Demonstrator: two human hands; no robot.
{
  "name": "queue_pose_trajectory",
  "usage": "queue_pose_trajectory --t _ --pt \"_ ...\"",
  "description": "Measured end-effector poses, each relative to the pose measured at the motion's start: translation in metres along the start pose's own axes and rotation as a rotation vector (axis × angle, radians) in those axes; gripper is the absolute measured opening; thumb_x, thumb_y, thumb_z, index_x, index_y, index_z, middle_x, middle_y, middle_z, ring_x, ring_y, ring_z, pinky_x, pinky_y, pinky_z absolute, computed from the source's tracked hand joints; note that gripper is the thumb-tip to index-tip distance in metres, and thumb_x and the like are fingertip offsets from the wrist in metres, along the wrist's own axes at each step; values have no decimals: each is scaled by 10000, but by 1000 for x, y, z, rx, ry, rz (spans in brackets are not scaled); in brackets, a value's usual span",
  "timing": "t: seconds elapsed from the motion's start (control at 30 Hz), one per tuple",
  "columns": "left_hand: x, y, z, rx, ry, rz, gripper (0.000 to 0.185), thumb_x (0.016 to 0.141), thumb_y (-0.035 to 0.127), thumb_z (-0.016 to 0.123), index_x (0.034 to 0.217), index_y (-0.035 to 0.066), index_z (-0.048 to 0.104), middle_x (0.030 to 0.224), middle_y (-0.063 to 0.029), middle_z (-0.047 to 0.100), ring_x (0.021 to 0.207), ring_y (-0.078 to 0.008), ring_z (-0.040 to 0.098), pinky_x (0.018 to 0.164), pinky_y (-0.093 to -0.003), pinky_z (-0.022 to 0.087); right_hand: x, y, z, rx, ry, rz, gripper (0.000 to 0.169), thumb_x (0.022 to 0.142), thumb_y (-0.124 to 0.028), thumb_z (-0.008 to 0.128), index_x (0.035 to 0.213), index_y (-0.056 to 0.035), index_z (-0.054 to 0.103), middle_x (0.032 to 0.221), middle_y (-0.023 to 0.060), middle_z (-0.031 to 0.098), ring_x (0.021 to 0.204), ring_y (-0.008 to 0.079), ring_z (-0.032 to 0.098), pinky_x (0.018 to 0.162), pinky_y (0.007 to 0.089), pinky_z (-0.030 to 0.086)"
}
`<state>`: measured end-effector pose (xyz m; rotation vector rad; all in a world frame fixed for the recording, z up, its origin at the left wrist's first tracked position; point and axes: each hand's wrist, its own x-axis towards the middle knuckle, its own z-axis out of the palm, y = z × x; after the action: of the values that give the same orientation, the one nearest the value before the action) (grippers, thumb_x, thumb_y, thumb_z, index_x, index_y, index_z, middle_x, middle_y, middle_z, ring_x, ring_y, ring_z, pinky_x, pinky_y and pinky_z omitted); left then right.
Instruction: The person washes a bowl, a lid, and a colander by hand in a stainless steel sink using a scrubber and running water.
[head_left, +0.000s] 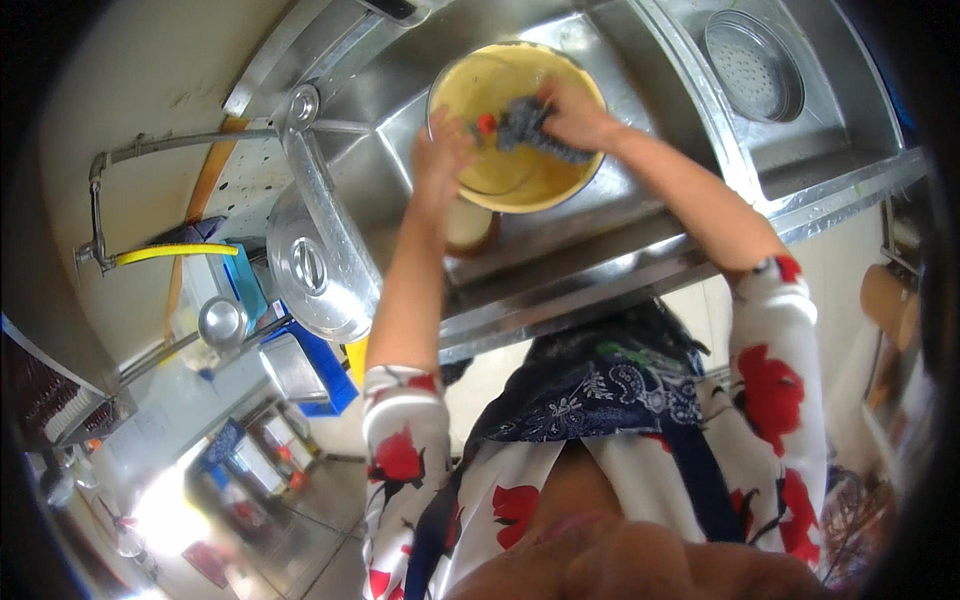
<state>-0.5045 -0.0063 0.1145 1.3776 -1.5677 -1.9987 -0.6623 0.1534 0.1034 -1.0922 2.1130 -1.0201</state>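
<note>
A yellow enamel basin (517, 196) with a dark rim stands in a stainless steel sink (637, 165). My right hand (576, 114) is over the basin's right side, gripping a dark grey cloth or scrubber (523, 122). My left hand (442, 154) is at the basin's left rim, blurred; whether it grips the rim or something inside is unclear. A small red piece (487, 124) shows between my hands, beside the grey cloth. A faint curved edge runs through the basin, perhaps of something transparent. Below the basin, a pale round item (471, 226) is partly hidden.
A perforated metal pan (754, 67) lies in the right-hand sink compartment. Left of the sink are a large metal lid (309, 266), a wall pipe (187, 139) and a yellow hose (176, 253). Farther left stand a blue bin (330, 382) and a small metal bowl (223, 322).
</note>
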Motion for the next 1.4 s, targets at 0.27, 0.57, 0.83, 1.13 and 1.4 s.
queue_pose_trajectory --t 0.27,0.57,0.83,1.13,1.4 --pt "-45 26 3 1308 -421 1022 388 851 40 416 1175 191 566 1144 -44 576 1020 -210 547 923 -389 379 -30 -40 -105 243 230 29 566 724 44 515 1268 -77 417 1072 156 569 944 211 570 812 309 468" --pt "-39 -29 -17 863 125 678 321 862 65 470 1181 86 492 1243 -186 427 1032 -313 520 943 -445 364 21 11 26 -810 0 -141 404 806 -197 518 1207 -167 475 1140 138 485 1043 325 504 866 427 408" --pt "-27 -48 -16 -459 -137 -215 493 906 418 422 1250 76 337 1269 -179 392 1092 -383 454 915 -529 387 74 54 76 -721 -180 79 343 825 -206 508 1148 -104 559 1235 161 492 1136 318 472 875 421 423" --pt "-22 -40 0 -749 -172 -277 774 815 707 221 1387 185 208 1416 -142 246 1240 -426 296 962 -592 285 16 -26 14 -261 298 -248 330 687 0 534 1002 -75 598 997 158 592 928 350 556 805 419 453" --pt "-19 -35 17 -764 -195 -319 838 766 759 86 1358 213 317 1363 -68 368 1261 -301 318 1016 -521 263 42 -49 93 -266 273 -326 371 687 -179 601 1045 -85 572 1104 133 524 980 340 503 804 418 446"
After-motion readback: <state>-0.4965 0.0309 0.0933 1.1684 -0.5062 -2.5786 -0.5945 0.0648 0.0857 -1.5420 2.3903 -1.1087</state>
